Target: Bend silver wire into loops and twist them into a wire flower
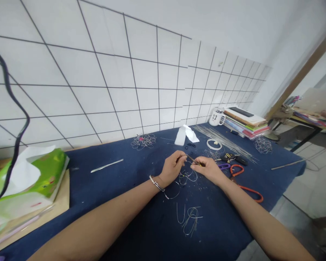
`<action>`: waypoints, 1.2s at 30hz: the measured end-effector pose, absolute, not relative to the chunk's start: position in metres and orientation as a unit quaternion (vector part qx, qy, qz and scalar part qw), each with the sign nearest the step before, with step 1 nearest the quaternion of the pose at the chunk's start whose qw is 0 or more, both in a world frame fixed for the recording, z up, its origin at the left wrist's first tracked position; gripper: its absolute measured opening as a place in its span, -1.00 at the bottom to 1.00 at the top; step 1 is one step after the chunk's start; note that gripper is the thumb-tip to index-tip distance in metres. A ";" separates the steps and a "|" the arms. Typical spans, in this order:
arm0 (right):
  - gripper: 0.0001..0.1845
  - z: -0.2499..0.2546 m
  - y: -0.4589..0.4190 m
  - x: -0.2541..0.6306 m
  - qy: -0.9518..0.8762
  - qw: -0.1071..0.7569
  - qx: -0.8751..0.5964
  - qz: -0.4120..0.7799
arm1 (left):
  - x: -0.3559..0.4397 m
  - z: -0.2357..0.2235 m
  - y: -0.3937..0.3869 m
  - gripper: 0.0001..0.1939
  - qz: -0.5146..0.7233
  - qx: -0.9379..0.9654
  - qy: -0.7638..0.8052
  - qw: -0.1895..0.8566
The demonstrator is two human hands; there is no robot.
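Observation:
My left hand [174, 167], with a bangle [157, 183] at its wrist, is closed in a pinch on a thin wire, mostly hidden by the fingers. My right hand [208, 168] is wrapped round a small pair of pliers [190, 158], whose dark narrow jaws reach toward my left fingertips. Just below both hands is a looped wire piece [188, 176] with small coloured beads. A thin wire loop [174, 197] curves beneath my left wrist. Nearer to me, a bunch of bent wires [191, 221] lies on the dark blue cloth [141, 224].
Cutters [230, 157] and orange-handled scissors [251, 192] lie beside my right arm. Behind are a tape roll [214, 144], straight wires [228, 141], a mug [216, 117] and stacked books [246, 125]. Wire tangles [143, 141] sit by the wall; a tissue pack [51, 174] stands left.

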State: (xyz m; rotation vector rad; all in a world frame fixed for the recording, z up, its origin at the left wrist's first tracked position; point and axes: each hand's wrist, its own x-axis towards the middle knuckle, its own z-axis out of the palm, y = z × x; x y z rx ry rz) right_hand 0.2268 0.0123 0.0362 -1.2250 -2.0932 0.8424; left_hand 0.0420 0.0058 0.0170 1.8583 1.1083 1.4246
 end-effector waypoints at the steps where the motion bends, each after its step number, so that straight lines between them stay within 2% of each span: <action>1: -0.71 0.034 0.013 0.226 -0.781 0.286 -0.458 0.315 | 0.042 0.016 0.006 -0.83 0.527 0.693 0.410 0.272; 9: -0.70 0.031 0.013 0.227 -0.772 0.292 -0.457 0.332 | 0.041 0.014 0.006 -0.83 0.502 0.714 0.404 0.274; 19: -0.70 0.030 0.013 0.226 -0.786 0.276 -0.454 0.316 | 0.041 0.016 0.005 -0.78 0.537 0.658 0.393 0.352; 23: -0.71 0.036 0.013 0.230 -0.807 0.268 -0.461 0.252 | 0.040 0.016 0.007 -0.78 0.550 0.646 0.403 0.343; 30: -0.74 0.051 0.017 0.247 -0.854 0.230 -0.461 0.064 | 0.037 0.021 0.006 -0.80 0.551 0.667 0.400 0.302; 36: -0.77 0.053 0.017 0.252 -0.876 0.180 -0.446 0.016 | 0.037 0.022 0.005 -0.81 0.552 0.681 0.399 0.267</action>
